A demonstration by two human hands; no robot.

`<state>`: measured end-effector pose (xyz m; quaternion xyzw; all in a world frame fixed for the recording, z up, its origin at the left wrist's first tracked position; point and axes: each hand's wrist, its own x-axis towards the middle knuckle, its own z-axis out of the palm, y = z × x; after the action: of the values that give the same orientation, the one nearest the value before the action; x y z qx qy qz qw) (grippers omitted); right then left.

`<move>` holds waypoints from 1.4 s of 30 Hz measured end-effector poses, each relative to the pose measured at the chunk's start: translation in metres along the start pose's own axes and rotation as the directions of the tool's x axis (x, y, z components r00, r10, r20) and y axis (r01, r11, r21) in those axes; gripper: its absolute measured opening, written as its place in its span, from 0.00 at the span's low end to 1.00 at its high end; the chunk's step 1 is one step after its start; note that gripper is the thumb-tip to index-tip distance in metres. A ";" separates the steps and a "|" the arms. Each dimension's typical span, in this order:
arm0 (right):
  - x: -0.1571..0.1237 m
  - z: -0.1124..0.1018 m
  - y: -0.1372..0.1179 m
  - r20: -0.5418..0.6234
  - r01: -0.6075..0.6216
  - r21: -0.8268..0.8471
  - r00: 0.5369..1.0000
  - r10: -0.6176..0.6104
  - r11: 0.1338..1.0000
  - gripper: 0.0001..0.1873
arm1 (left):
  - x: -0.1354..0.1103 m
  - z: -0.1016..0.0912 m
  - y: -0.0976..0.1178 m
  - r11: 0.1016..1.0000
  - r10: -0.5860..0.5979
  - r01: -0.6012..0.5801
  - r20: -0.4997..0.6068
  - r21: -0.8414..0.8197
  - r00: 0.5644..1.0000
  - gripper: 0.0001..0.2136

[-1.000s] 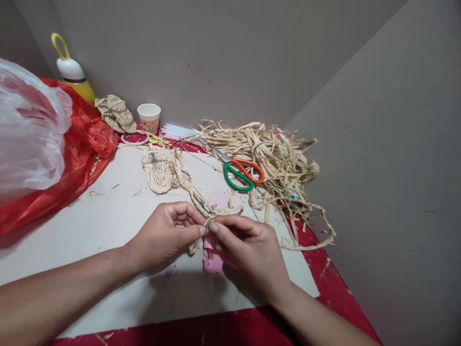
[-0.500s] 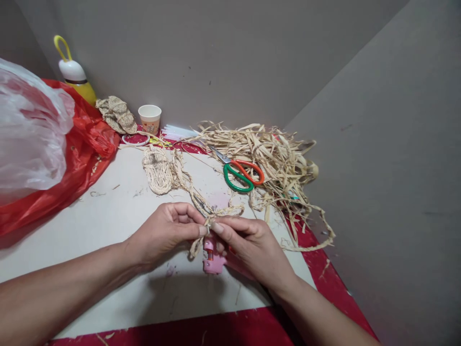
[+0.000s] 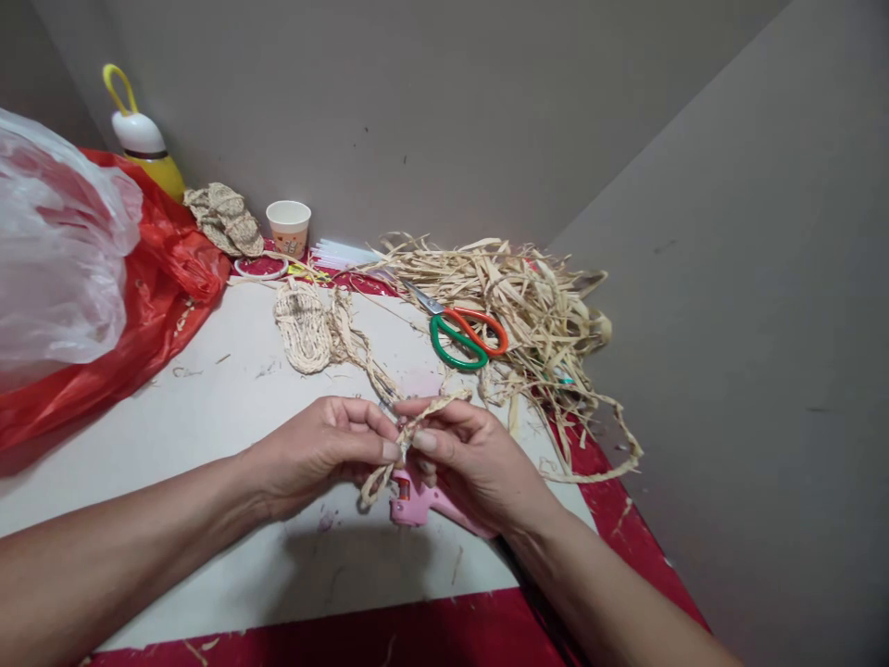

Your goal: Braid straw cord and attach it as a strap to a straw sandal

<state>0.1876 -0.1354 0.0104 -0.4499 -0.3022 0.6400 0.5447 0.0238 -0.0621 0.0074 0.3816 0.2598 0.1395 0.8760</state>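
My left hand [image 3: 320,451] and my right hand [image 3: 467,460] meet over the white board [image 3: 229,435], both pinching a braided straw cord [image 3: 379,477]. The cord runs back from my fingers to a small woven straw sandal sole [image 3: 304,326] lying farther up the board. Its loose end hangs below my left thumb. A pink glue gun [image 3: 411,503] lies on the board just under my right hand, partly hidden by it.
Green-and-orange scissors [image 3: 464,335] rest on a heap of loose straw strips [image 3: 534,306] at the back right. A paper cup [image 3: 288,227], another woven straw piece [image 3: 223,219], a yellow bottle [image 3: 143,144] and red and clear plastic bags [image 3: 83,278] stand at the back left. Grey walls close in behind and on the right.
My right hand has turned and lifted slightly, raising the cord's strand above my fingers. More of the pink glue gun shows beneath it. My left hand has barely moved.
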 end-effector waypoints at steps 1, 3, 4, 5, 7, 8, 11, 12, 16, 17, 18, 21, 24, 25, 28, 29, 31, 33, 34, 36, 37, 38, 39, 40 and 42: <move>0.000 0.001 0.001 0.015 -0.006 0.006 1.000 0.006 1.000 0.10 | 0.000 0.000 0.000 1.000 -0.012 0.012 -0.002 0.001 1.000 0.07; 0.000 0.002 0.001 0.010 0.002 -0.013 1.000 -0.002 1.000 0.07 | 0.000 0.000 -0.001 1.000 -0.017 0.017 0.004 0.004 1.000 0.08; 0.000 0.001 0.001 -0.008 0.020 -0.029 1.000 -0.020 0.999 0.06 | 0.000 0.000 -0.002 1.000 -0.012 0.012 0.011 0.004 1.000 0.08; 0.000 0.000 0.000 -0.031 0.046 -0.049 0.998 -0.048 0.998 0.06 | 0.000 0.000 -0.002 1.000 -0.005 0.005 0.018 0.006 1.000 0.09; 0.000 -0.004 -0.001 -0.072 0.114 -0.107 0.990 -0.122 0.988 0.05 | 0.001 -0.001 -0.001 1.000 0.018 -0.018 0.013 0.010 1.000 0.11; 0.000 -0.006 -0.001 -0.086 0.149 -0.137 0.983 -0.161 0.979 0.05 | 0.002 -0.002 -0.001 1.000 0.024 -0.023 -0.004 0.017 1.000 0.12; -0.001 -0.011 -0.004 -0.109 0.224 -0.212 0.962 -0.250 0.951 0.04 | 0.003 -0.004 0.000 0.998 0.040 -0.036 -0.091 0.054 0.995 0.16; -0.001 -0.011 -0.004 -0.117 0.243 -0.232 0.954 -0.275 0.942 0.04 | 0.004 -0.004 0.000 0.995 0.060 -0.051 -0.110 0.084 0.992 0.17; -0.002 -0.010 -0.005 -0.172 0.305 -0.302 0.915 -0.366 0.903 0.04 | 0.001 0.002 -0.003 0.974 0.145 -0.122 -0.112 0.192 0.983 0.15; -0.002 -0.010 -0.004 -0.175 0.311 -0.316 0.910 -0.377 0.896 0.04 | -0.001 0.005 -0.004 0.972 0.153 -0.128 -0.114 0.195 0.982 0.15; -0.002 -0.009 -0.004 -0.171 0.312 -0.329 0.909 -0.381 0.891 0.04 | -0.002 0.007 -0.005 0.970 0.161 -0.135 -0.120 0.201 0.980 0.14; -0.002 -0.009 -0.003 -0.158 0.315 -0.346 0.909 -0.386 0.884 0.04 | -0.007 0.013 -0.003 0.919 0.246 -0.189 -0.129 0.347 0.961 0.08; -0.001 -0.009 -0.003 -0.191 0.301 -0.281 0.913 -0.360 0.911 0.05 | -0.010 0.014 0.002 0.769 0.372 -0.266 -0.069 0.582 0.925 0.07; 0.000 -0.008 -0.003 -0.204 0.289 -0.244 0.918 -0.340 0.926 0.05 | -0.011 0.013 0.003 0.713 0.407 -0.291 -0.039 0.638 0.913 0.08; 0.000 -0.007 -0.005 -0.213 0.254 -0.142 0.936 -0.280 0.957 0.06 | -0.012 0.012 0.004 0.624 0.456 -0.331 0.014 0.708 0.890 0.09; 0.001 -0.007 -0.005 -0.205 0.246 -0.120 0.942 -0.266 0.962 0.06 | -0.012 0.012 0.004 0.638 0.450 -0.327 0.006 0.697 0.893 0.09; 0.001 -0.007 -0.006 -0.190 0.239 -0.097 0.948 -0.254 0.966 0.06 | -0.011 0.012 0.001 0.730 0.398 -0.293 -0.035 0.618 0.917 0.08; 0.001 -0.008 -0.006 -0.186 0.246 -0.100 0.947 -0.261 0.964 0.05 | -0.009 0.010 -0.002 0.831 0.337 -0.250 -0.092 0.497 0.937 0.09; 0.001 -0.009 -0.006 -0.185 0.253 -0.108 0.945 -0.270 0.961 0.05 | -0.007 0.009 -0.003 0.863 0.323 -0.239 -0.121 0.446 0.939 0.11; 0.000 -0.010 -0.006 -0.181 0.261 -0.135 0.942 -0.283 0.956 0.05 | -0.005 0.006 -0.003 0.885 0.336 -0.246 -0.175 0.395 0.926 0.14; 0.000 -0.010 -0.006 -0.174 0.260 -0.157 0.942 -0.286 0.953 0.05 | -0.004 0.005 -0.003 0.885 0.351 -0.258 -0.191 0.387 0.917 0.14; -0.001 -0.009 -0.005 -0.166 0.258 -0.187 0.943 -0.289 0.948 0.05 | -0.004 0.005 -0.003 0.885 0.358 -0.267 -0.191 0.381 0.914 0.14; -0.002 -0.009 -0.005 -0.155 0.254 -0.220 0.944 -0.291 0.942 0.05 | -0.004 0.005 -0.002 0.888 0.354 -0.270 -0.181 0.371 0.918 0.13; -0.002 -0.008 -0.004 -0.143 0.251 -0.251 0.945 -0.292 0.935 0.05 | -0.004 0.005 -0.002 0.896 0.339 -0.265 -0.163 0.355 0.927 0.13; -0.003 -0.006 -0.004 -0.122 0.251 -0.291 0.947 -0.296 0.923 0.05 | -0.005 0.008 -0.002 0.922 0.276 -0.227 -0.121 0.313 0.954 0.11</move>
<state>0.1944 -0.1380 0.0123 -0.5246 -0.4015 0.4709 0.5847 0.0239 -0.0703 0.0124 0.5259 0.2971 0.2414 0.7595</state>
